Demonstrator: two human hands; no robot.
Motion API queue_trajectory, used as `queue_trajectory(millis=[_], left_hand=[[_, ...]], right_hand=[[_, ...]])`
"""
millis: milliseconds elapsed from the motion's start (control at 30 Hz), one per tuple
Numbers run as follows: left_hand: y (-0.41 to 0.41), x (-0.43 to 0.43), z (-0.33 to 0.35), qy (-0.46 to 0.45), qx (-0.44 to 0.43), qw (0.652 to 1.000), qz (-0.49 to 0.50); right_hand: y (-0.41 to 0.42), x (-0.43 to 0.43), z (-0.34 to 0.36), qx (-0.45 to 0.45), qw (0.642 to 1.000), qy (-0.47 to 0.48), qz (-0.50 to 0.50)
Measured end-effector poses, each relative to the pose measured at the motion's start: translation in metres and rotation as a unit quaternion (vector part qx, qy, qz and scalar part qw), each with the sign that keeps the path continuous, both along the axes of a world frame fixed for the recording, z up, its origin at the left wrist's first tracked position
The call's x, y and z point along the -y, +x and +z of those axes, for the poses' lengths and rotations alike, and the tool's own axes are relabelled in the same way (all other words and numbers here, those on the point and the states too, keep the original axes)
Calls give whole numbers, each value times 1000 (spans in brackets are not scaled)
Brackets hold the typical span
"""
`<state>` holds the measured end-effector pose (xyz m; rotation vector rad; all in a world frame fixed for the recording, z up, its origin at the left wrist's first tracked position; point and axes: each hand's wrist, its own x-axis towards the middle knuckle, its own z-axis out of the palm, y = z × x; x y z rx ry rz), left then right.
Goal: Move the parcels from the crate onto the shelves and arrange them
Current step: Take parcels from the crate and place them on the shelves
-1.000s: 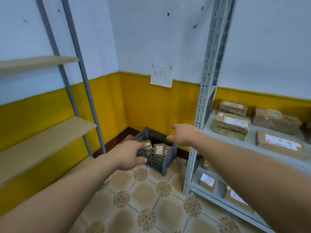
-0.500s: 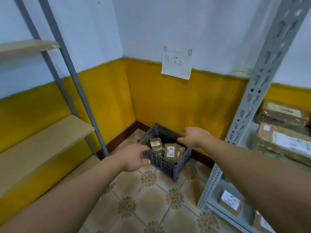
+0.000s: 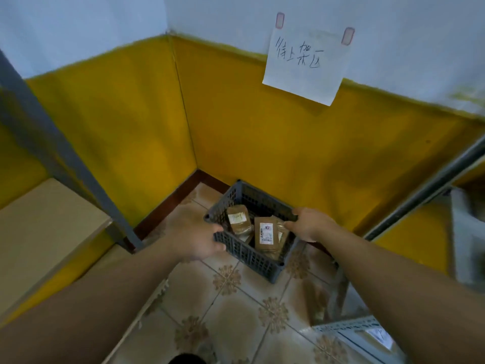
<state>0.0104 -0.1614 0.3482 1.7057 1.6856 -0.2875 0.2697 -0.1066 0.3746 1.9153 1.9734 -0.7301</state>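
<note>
The dark grey plastic lattice crate [image 3: 252,252] has matt, perforated walls. Inside it, the brown kraft-paper parcels [image 3: 266,236] look dull and slightly creased, each bearing a smooth white printed paper label [image 3: 265,233]. The beige floor tiles with brown flower motifs [image 3: 236,324] are glazed and glossy, catching soft reflections. On the left, the pale tan wooden shelf board [image 3: 44,232] has a smooth matt face, and the blue-grey painted metal upright [image 3: 65,164] beside it looks satin. On the right, the light grey perforated metal shelf frame [image 3: 349,328] shows a dull sheen. The yellow painted wall [image 3: 262,137] is matt and faintly uneven. The white paper sheet with handwriting [image 3: 305,67] is flat and matt.
</note>
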Motion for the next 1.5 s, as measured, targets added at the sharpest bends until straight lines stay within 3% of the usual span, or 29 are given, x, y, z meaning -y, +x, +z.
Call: queue_trajectory(millis=[233,433,733,1033,1267,1500], left_hand=[[8,-115,-43,-61,-26,998,-19],[37,-188,-103,-80,-26,996,27],[46,-266,-276,-89,-67,993,33],[36,-345,-487,10,-165,981,-102],[16,-352,-589,1,-182,983,8],[27,-354,-616,-59,-48,971,225]], right_hand=[[13,-81,-43,-16,999,-27,-30],[38,-171,-121,-47,996,-72,-29],[47,-261,-298,-62,992,-103,-44],[27,-295,-518,-28,995,-92,-10],[15,-306,-614,-32,993,-82,-77],[1,-303,-644,-117,960,-80,-243]])
